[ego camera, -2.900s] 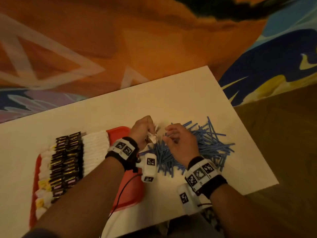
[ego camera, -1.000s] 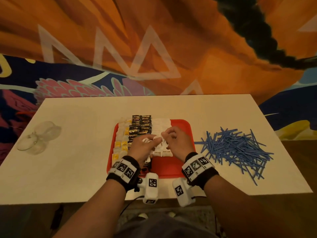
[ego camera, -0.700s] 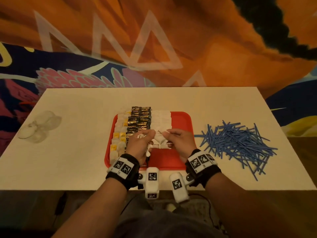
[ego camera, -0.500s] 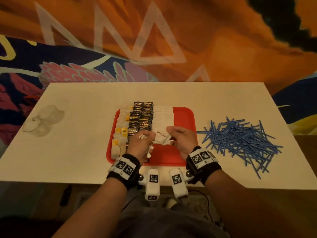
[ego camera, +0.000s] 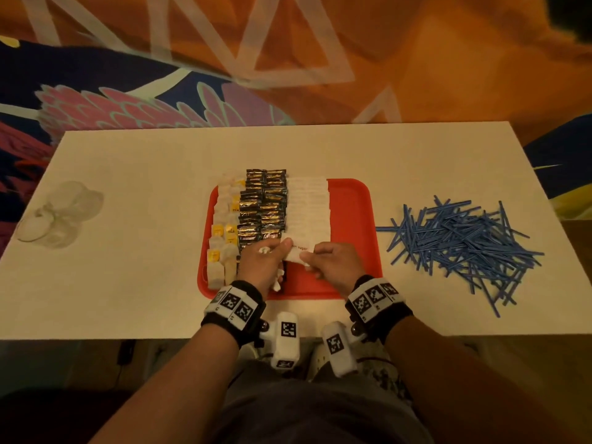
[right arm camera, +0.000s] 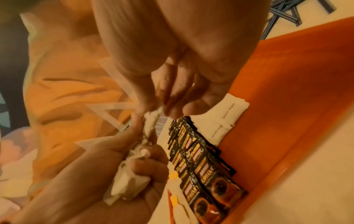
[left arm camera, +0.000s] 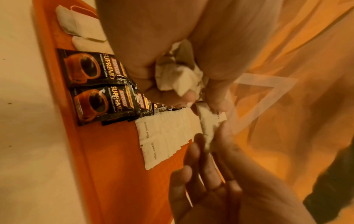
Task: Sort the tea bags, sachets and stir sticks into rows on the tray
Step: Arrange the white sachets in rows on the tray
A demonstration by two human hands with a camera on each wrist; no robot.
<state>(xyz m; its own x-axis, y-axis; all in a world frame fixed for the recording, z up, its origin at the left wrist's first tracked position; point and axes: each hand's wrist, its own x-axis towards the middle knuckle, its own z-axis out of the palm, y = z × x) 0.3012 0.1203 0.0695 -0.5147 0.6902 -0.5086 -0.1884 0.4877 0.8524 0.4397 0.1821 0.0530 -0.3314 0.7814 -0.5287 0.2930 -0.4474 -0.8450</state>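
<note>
A red tray [ego camera: 352, 219] holds three rows: tea bags [ego camera: 224, 232] on the left, black coffee sachets [ego camera: 264, 206] in the middle, white sugar sachets [ego camera: 309, 206] to their right. Both hands hover at the near end of the sugar row. My left hand [ego camera: 282, 251] clutches a crumpled bunch of white sachets [left arm camera: 178, 78] in its palm. Its thumb and my right hand [ego camera: 309, 256] pinch one white sugar sachet [left arm camera: 208, 121] between them, just above the row's near end. Blue stir sticks [ego camera: 458, 245] lie in a loose pile right of the tray.
The white table [ego camera: 128, 283] carries clear plastic packaging [ego camera: 57, 216] at its far left. The right third of the tray is bare red. A patterned orange and blue carpet lies beyond the table's far edge.
Both hands left the stick pile and came over the tray with white sachets. In the last second they slid toward me along the sugar row to its near end.
</note>
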